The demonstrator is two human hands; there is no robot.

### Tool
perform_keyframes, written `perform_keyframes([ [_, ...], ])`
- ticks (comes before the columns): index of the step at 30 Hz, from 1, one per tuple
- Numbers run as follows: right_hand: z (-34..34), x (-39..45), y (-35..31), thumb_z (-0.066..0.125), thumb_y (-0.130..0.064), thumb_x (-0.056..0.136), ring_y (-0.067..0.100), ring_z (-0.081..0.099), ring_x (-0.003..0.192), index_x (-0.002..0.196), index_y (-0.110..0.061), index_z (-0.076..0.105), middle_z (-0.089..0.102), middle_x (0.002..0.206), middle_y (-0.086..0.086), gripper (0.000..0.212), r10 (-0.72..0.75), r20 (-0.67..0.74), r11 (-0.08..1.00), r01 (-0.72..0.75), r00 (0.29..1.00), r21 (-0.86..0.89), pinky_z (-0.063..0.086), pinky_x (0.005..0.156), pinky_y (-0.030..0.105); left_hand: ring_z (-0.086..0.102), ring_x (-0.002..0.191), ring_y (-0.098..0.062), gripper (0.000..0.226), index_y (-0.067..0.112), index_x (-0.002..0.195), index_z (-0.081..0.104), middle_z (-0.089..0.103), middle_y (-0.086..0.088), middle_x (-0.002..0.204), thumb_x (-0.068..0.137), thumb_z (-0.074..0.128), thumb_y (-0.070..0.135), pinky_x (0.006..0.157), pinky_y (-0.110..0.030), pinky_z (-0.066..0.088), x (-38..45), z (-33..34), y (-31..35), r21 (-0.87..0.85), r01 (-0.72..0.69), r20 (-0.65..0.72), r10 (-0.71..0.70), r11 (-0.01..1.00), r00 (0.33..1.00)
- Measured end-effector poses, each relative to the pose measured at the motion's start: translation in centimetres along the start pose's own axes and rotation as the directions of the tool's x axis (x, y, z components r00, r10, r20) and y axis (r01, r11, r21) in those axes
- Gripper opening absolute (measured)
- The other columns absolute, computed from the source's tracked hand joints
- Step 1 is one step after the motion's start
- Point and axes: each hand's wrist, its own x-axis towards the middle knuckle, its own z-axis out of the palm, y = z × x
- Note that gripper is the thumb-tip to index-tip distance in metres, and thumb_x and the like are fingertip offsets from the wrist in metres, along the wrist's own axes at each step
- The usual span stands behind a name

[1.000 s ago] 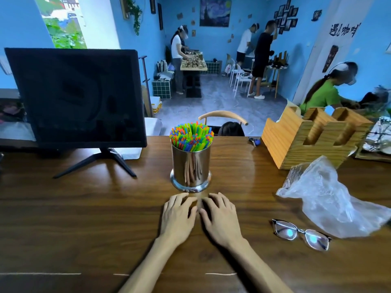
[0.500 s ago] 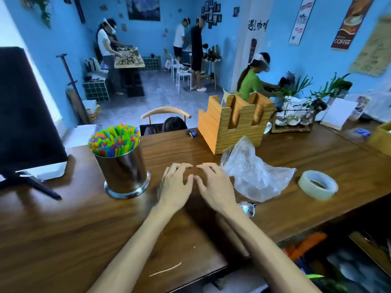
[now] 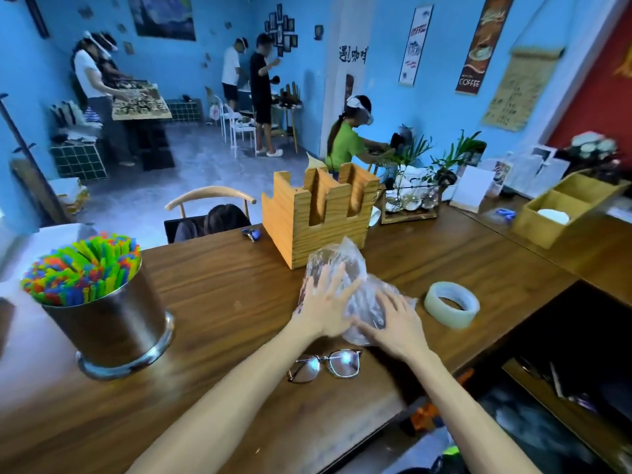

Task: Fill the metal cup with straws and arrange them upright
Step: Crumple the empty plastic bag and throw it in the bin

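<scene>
Both hands lie with fingers spread on the crumpled clear plastic bag [image 3: 345, 282]: the left hand [image 3: 325, 307] on its near-left side, the right hand [image 3: 393, 323] on its near-right side. Neither visibly grips it. The round polished metal cup [image 3: 113, 319], packed with upright multicoloured straws [image 3: 82, 268], stands well to the left, nearer the left hand.

My cup [image 3: 113, 323] was shiny polished metal, its straws [image 3: 82, 270] bright plastic. The counter [image 3: 222, 292] was smooth, glossy dark wood. The bag [image 3: 345, 285] was thin, crinkled clear plastic, and the holder [image 3: 318, 217] pale matt wood.
</scene>
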Motion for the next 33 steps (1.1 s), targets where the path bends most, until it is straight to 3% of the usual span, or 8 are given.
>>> perform_keyframes([
  [4,0.8,-0.5,0.2,0.051,-0.073,0.09,0.017,0.033,0.148,0.152,-0.031,0.043,0.045,0.155,-0.007,0.075,0.044,-0.035,0.998,-0.043,0.998,0.042,0.026,0.116,0.041,0.004,0.155,-0.038,0.078,0.035,0.161,-0.002,-0.015,-0.008,0.169,0.102,0.048,0.047,0.122,-0.057,0.018,0.7,1.6,-0.1,-0.122,0.015,0.129,0.001,0.992,0.992],
  [7,0.8,0.1,-0.5,0.064,-0.048,0.093,0.022,0.056,0.103,0.091,-0.024,0.063,0.065,0.099,-0.002,0.024,-0.003,-0.104,0.99,0.018,0.995,0.143,0.036,0.08,0.034,0.026,0.148,-0.037,0.074,0.029,0.162,0.005,0.017,-0.009,0.167,0.103,0.049,0.041,0.118,-0.053,0.025,0.5,1.3,0.4,-0.19,0.05,0.11,-0.029,0.981,0.994],
  [10,1.1,0.3,-1.6,0.068,-0.025,0.088,0.024,0.045,0.07,0.062,-0.017,0.04,0.048,0.063,-0.002,0.039,0.048,-0.124,0.96,-0.011,0.991,0.279,0.027,0.06,0.034,0.044,0.131,-0.039,0.075,0.024,0.162,0.012,0.049,-0.012,0.144,0.101,0.056,0.022,0.108,-0.051,0.037,0.1,0.1,1.6,-0.293,0.057,0.049,-0.044,0.954,0.998],
  [13,0.9,0.6,-2.6,0.06,-0.015,0.083,0.022,0.052,0.065,0.069,-0.009,0.055,0.061,0.063,0.005,0.016,0.147,-0.083,0.897,-0.097,0.986,0.431,0.041,0.061,0.041,0.06,0.111,-0.037,0.063,0.027,0.148,0.037,0.065,-0.012,0.119,0.091,0.055,0.009,0.092,-0.045,0.05,0.0,-0.3,2.4,-0.457,0.07,0.017,-0.07,0.887,0.997],
  [18,-2.2,-0.2,-4.1,0.067,-0.018,0.09,0.011,0.052,0.066,0.08,-0.012,0.061,0.063,0.069,-0.005,0.013,0.19,-0.126,0.717,-0.05,0.974,0.695,0.04,0.055,0.016,0.064,0.094,-0.029,0.026,0.016,0.105,0.069,0.072,-0.005,0.099,0.086,0.054,0.005,0.083,-0.036,0.051,-0.7,-1.7,2.1,-0.633,0.04,-0.133,-0.159,0.773,0.978],
  [21,-4.6,-1.6,-4.9,0.073,-0.031,0.092,0.002,0.065,0.089,0.117,-0.026,0.062,0.068,0.099,-0.014,0.028,0.134,-0.162,0.674,0.03,0.978,0.738,0.047,0.07,0.007,0.058,0.085,-0.01,0.019,0.01,0.101,0.072,0.065,0.006,0.094,0.094,0.056,0.003,0.08,-0.024,0.045,-1.6,-3.7,2.2,-0.699,-0.009,-0.222,-0.204,0.715,0.953],
  [28,-6.9,-2.6,-5.3,0.036,-0.051,0.105,0.011,0.016,0.154,0.158,-0.045,0.023,0.023,0.166,-0.012,0.054,-0.243,-0.294,0.927,0.31,0.924,0.209,0.011,0.118,0.039,0.064,0.088,-0.028,0.017,-0.001,0.1,0.065,0.07,-0.014,0.096,0.094,0.05,0.0,0.077,-0.037,0.051,-2.9,-5.7,3.6,-0.758,-0.004,-0.172,-0.195,0.652,0.966],
  [33,-6.6,-3.3,-4.8,0.034,-0.036,0.11,0.004,0.061,0.109,0.13,-0.027,0.058,0.065,0.118,-0.005,0.033,-0.199,-0.322,0.817,0.338,0.926,0.468,0.049,0.096,0.024,0.068,0.07,-0.033,0.03,0.022,0.092,0.069,0.071,-0.012,0.082,0.098,0.045,0.004,0.064,-0.042,0.056,-3.5,-6.6,5.7,-0.885,-0.066,-0.147,-0.142,0.462,0.979],
])
